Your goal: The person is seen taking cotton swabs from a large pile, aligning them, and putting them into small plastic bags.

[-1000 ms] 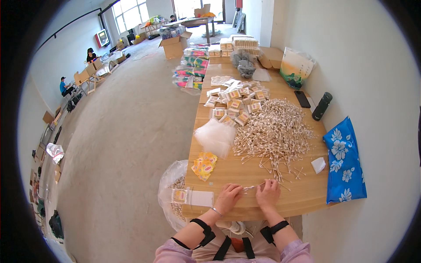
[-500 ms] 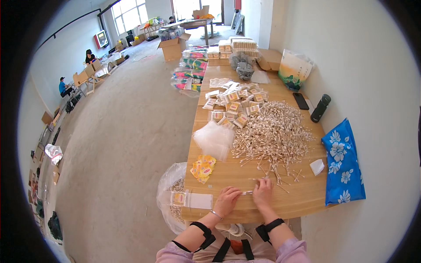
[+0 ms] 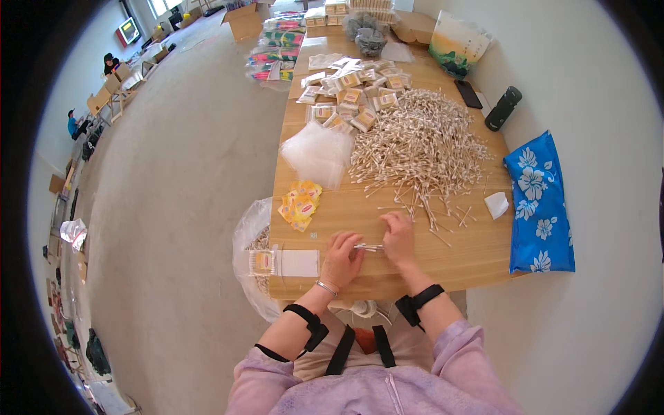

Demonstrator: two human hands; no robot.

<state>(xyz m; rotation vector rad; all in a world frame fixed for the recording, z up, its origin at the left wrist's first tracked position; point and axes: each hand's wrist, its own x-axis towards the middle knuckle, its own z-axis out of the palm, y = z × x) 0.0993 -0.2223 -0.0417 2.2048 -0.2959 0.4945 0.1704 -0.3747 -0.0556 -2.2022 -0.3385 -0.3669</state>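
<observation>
Several cotton swabs [image 3: 368,247] lie side by side in a small bundle between my hands, near the table's front edge. My left hand [image 3: 340,261] is closed around their left ends. Close to their right ends is my right hand [image 3: 398,241], its fingers curled together; what they pinch, if anything, is hidden. Beyond my hands spreads a large heap of loose cotton swabs [image 3: 418,145], with stray ones trailing toward me. To the left of my left hand, a white card [image 3: 300,263] lies beside a clear pack of swabs [image 3: 263,262] at the table's edge.
Yellow printed cards [image 3: 300,205] and clear plastic bags [image 3: 317,153] lie on the wooden table [image 3: 443,259], with filled swab packets [image 3: 351,97] behind. A blue flowered pouch [image 3: 539,207], black bottle [image 3: 503,108] and phone [image 3: 468,94] line the right side. A plastic sack [image 3: 249,228] stands lower left.
The view has tilted down, so the table sits higher in the picture. My right hand has shifted slightly farther than my left, and more of the swab bundle shows between them.
</observation>
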